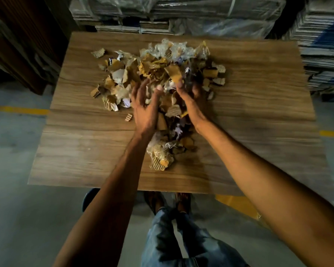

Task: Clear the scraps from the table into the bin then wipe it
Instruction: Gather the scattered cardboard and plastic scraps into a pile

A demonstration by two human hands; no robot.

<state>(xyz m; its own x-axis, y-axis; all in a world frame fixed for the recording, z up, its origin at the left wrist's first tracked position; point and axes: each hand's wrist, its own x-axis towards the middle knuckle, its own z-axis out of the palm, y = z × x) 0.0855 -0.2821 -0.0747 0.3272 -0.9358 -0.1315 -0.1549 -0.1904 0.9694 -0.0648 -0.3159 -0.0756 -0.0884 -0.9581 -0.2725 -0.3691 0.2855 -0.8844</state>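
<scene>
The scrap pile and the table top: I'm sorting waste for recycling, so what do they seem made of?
Scrap pile: mostly torn corrugated cardboard, brown and matte, fluted ridges showing; some crinkled clear plastic film at the far side. Table top: probably wood-grain laminate or veneer, smooth with long grain streaks; which, unclear.

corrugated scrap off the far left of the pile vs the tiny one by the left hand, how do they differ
The far scrap is clearly larger than the near scrap. The far scrap lies off the far left corner of the pile; the near scrap lies nearer the camera, just left of the left hand. Both are ribbed brown cardboard, loose on the table, apart from the pile.
</scene>
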